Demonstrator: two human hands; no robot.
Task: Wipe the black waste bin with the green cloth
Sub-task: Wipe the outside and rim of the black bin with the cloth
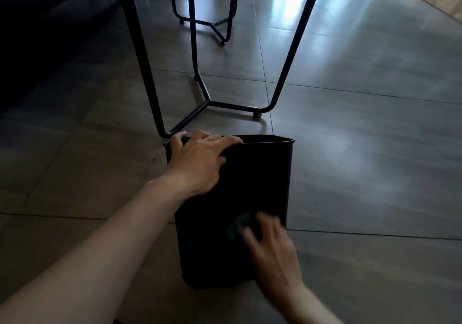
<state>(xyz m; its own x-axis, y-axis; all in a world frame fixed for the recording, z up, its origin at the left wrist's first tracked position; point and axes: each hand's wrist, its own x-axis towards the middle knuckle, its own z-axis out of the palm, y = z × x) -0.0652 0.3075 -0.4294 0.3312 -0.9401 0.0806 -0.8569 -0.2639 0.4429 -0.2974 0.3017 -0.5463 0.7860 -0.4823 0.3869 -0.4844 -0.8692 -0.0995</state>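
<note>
**Inspector A:** Head view. Report the task item.

**Inspector B:** A black plastic waste bin [262,173], rectangular with rounded corners, sits at the six o'clock part of the frame on grey floor tiles [362,148]. Its near wall faces the camera and its open rim lies at the far, twelve o'clock end.

**Inspector A:** Left hand?

**Inspector B:** The left hand [197,163] is clamped over the rim at the bin's eleven o'clock corner, fingers hooked over the edge, thumb on the near wall. The bare forearm runs in from seven o'clock.

**Inspector A:** Right hand?

**Inspector B:** The right hand [272,246], motion-blurred, lies against the near wall toward the bin's five o'clock. A bunched green cloth [237,226] shows at the fingers' ten o'clock side, pressed to the wall. The fingers look loosely spread over it; the blur leaves the exact grip unclear.

**Inspector A:** Surroundings?

**Inspector B:** A black metal tube table frame [282,76] stands at twelve o'clock, its nearest foot just beside the bin's rim. A second, similar frame [212,24] stands beyond. A dark sofa [37,11] occupies ten o'clock.
</note>
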